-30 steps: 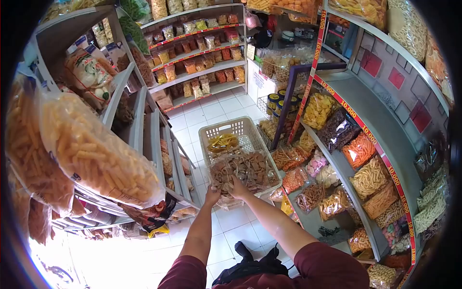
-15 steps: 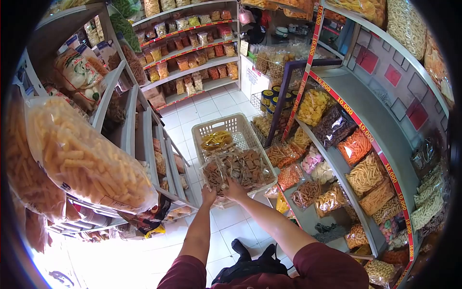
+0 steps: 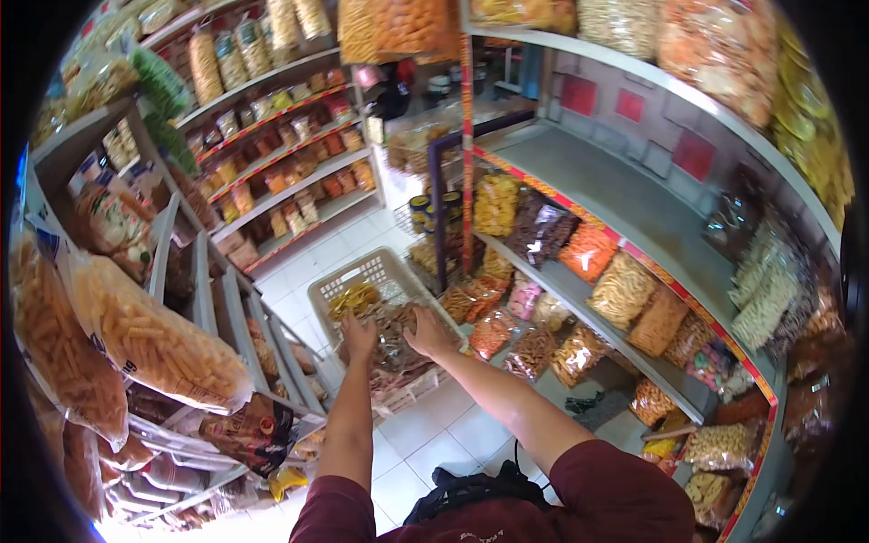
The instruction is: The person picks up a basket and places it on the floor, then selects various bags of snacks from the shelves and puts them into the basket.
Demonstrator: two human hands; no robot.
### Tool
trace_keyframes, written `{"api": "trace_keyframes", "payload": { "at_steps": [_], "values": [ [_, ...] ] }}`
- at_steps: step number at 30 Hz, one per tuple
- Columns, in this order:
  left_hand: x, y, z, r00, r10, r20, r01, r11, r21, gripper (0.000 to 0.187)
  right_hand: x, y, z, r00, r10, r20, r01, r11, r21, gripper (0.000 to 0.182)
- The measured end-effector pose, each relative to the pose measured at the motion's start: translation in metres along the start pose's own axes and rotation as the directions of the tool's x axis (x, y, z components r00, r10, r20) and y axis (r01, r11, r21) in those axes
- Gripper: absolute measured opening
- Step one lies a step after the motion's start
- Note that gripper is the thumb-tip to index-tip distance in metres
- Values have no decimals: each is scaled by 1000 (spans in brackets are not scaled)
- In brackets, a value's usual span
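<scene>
A beige plastic basket [image 3: 319, 291] stands on the tiled floor in front of me. My left hand [image 3: 359, 337] grips the left side of a clear bag of brown snacks [image 3: 390, 337], and my right hand [image 3: 429, 333] has its fingers curled on the right side of it. The fingertips are partly hidden by the plastic's glare. More brown snack bags [image 3: 398, 385] lie below it at the near end of the basket. Just beyond my left hand, a yellow snack bag [image 3: 354, 300] rests at the basket's far end.
Shelves of bagged snacks rise on both sides and at the back. At the left, a large bag of snack sticks [image 3: 158, 330] juts toward the aisle. The right shelf [image 3: 579, 181] has a red-and-yellow edge strip. White floor tiles [image 3: 444, 443] run around the basket.
My view has turned, so the basket appears further left. My hands have moved from the near edge of the brown bags to the two sides of one bag.
</scene>
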State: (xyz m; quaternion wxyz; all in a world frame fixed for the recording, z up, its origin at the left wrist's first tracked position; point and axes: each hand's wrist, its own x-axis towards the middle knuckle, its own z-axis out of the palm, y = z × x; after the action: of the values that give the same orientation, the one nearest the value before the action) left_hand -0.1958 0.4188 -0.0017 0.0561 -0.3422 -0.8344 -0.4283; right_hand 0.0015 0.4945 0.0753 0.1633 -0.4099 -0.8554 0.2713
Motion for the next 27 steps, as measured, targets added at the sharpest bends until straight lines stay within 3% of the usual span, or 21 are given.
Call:
{"api": "trace_keyframes", "payload": {
  "at_steps": [4,7,9,11,12,13,16,21,22,27],
  "values": [
    [38,118,29,971,240,13,-235,961,-148,62,2,33,-102,903,-97,-418,133,989,59,42],
    [47,229,44,901,432,-45,-429,869,-248,54,0,64,-197,691,-241,-682,310,951,-22,29],
    [42,314,45,861,508,-16,-485,812,-324,50,-16,80,-269,568,-286,-772,261,952,-160,25],
    [34,388,54,777,622,-94,-610,708,-356,49,-39,96,-341,501,-293,-814,236,951,-197,23],
    [27,423,63,737,656,-160,-659,646,-385,48,-45,113,-368,409,-320,-855,164,947,-276,23],
    [11,461,52,749,657,-89,-614,636,-467,48,-62,121,-401,368,-338,-866,149,941,-304,22],
    [-16,546,77,671,736,-90,-661,538,-523,47,-99,166,-475,254,-243,-936,-23,966,-257,29],
    [-71,650,126,544,838,-42,-661,397,-637,47,-144,256,-544,-2,8,-1000,-273,962,8,47],
    [-80,665,141,542,841,8,-613,402,-680,49,-144,279,-551,-16,99,-995,-224,969,100,57],
    [-133,721,211,431,803,412,-272,551,-789,70,-149,348,-573,-143,232,-962,-365,891,269,74]
  ]
}}
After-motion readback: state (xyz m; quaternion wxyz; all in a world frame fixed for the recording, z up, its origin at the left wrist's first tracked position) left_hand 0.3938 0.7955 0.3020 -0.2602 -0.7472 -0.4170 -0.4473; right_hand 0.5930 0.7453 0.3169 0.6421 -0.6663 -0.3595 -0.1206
